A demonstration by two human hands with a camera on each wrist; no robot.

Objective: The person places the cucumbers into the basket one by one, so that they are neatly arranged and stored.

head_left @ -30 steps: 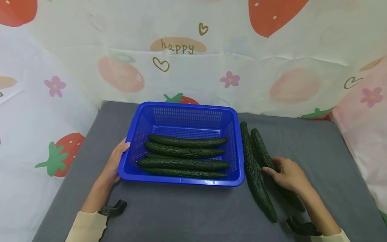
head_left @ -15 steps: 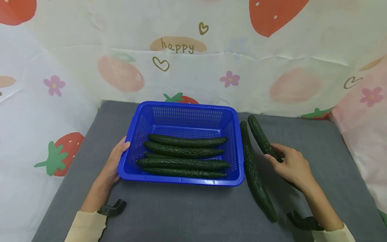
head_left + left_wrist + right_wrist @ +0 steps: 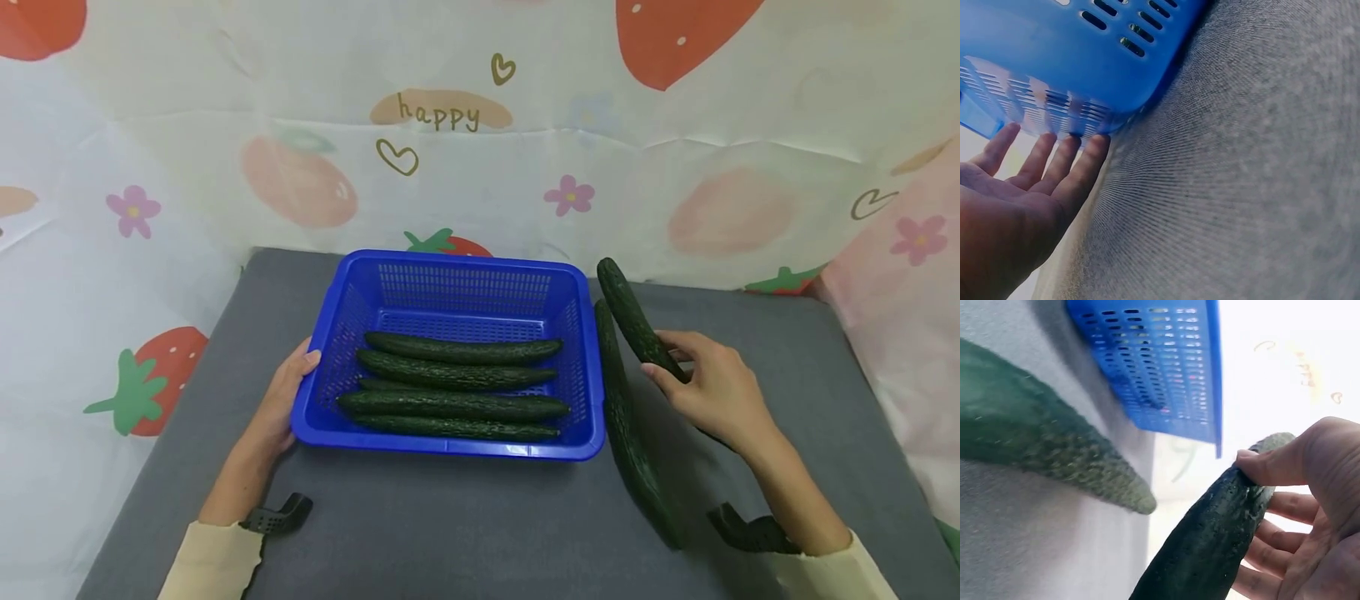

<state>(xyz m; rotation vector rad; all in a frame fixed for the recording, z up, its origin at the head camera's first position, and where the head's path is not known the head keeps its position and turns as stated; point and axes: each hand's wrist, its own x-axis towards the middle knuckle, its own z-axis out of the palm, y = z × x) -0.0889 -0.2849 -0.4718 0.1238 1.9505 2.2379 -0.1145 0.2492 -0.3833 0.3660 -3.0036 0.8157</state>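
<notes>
My right hand [image 3: 718, 390] pinches a long dark green cucumber [image 3: 632, 310] between thumb and fingers. The cucumber is raised and tilted, its far end beside the basket's back right corner. Under it, along the basket's right side, another cucumber [image 3: 628, 442] lies on the table. Several cucumbers [image 3: 457, 407] lie crosswise in the blue plastic basket [image 3: 450, 448]. At the basket's left side my left hand [image 3: 283, 393] holds the rim, thumb on top. In the left wrist view, its fingertips [image 3: 1099, 145] touch the slotted outer wall; the thumb is hidden there.
A grey cloth covers the table [image 3: 450, 533]. Behind it hangs a pale curtain [image 3: 465, 192] printed with strawberries, flowers and hearts, and more of it stands along both sides. Each wrist wears a black strap mount [image 3: 279, 515].
My right hand has lifted the outer cucumber off the table and carried it up and leftward, towards the basket. The left hand and the basket have stayed in place.
</notes>
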